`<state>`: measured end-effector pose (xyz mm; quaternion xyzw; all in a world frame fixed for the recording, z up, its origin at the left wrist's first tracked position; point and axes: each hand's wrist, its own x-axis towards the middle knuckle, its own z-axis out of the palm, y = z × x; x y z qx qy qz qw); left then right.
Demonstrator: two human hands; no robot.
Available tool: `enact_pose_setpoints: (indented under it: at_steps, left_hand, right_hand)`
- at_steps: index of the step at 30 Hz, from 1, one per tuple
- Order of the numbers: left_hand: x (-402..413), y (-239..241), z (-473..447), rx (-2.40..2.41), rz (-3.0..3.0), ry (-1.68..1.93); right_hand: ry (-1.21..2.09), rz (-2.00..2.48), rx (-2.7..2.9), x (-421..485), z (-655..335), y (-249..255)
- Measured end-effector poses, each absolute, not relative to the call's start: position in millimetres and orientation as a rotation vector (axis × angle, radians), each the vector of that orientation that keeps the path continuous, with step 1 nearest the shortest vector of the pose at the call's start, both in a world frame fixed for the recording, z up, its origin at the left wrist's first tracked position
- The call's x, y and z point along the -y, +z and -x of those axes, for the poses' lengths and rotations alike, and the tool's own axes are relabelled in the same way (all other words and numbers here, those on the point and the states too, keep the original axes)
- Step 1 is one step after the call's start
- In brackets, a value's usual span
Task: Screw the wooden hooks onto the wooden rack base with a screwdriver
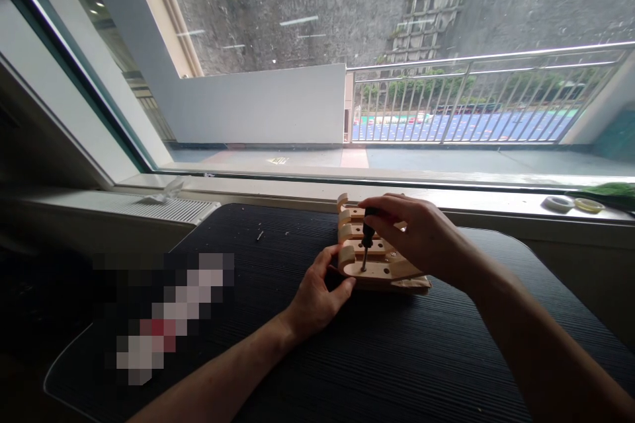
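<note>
On the dark table lies a light wooden rack made of several parallel slats with curled, hook-like ends on the left. My right hand is closed around the black handle of a screwdriver. The screwdriver stands nearly upright, its tip at a hole near the curled end of the closest slat. My left hand grips the rack's near left corner, thumb along the front edge and fingers by the curled end. Dark round holes or screw heads show along the slats. My right hand hides the rack's far right part.
A small screw-like metal piece lies on the black table, left of the rack. A blurred-out patch covers something at the left. Two tape rolls and a crumpled clear plastic bag lie along the window sill.
</note>
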<state>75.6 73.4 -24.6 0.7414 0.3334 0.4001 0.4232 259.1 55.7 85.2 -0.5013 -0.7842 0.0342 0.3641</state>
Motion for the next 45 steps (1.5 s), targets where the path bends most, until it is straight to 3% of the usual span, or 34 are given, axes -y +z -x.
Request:
enact_pose_setpoints:
  at_steps: [11,45]
  left_hand:
    - [-73.5,-24.8,-76.1,-0.82,-1.856,1.007]
    - [-73.2,-26.5,-75.6,-0.846,-1.861,1.011]
  right_hand:
    - [-0.024,1.324,2.016,-56.8,-254.9,82.9]
    - [0.103,1.288,2.065,-51.1,-254.1,85.2]
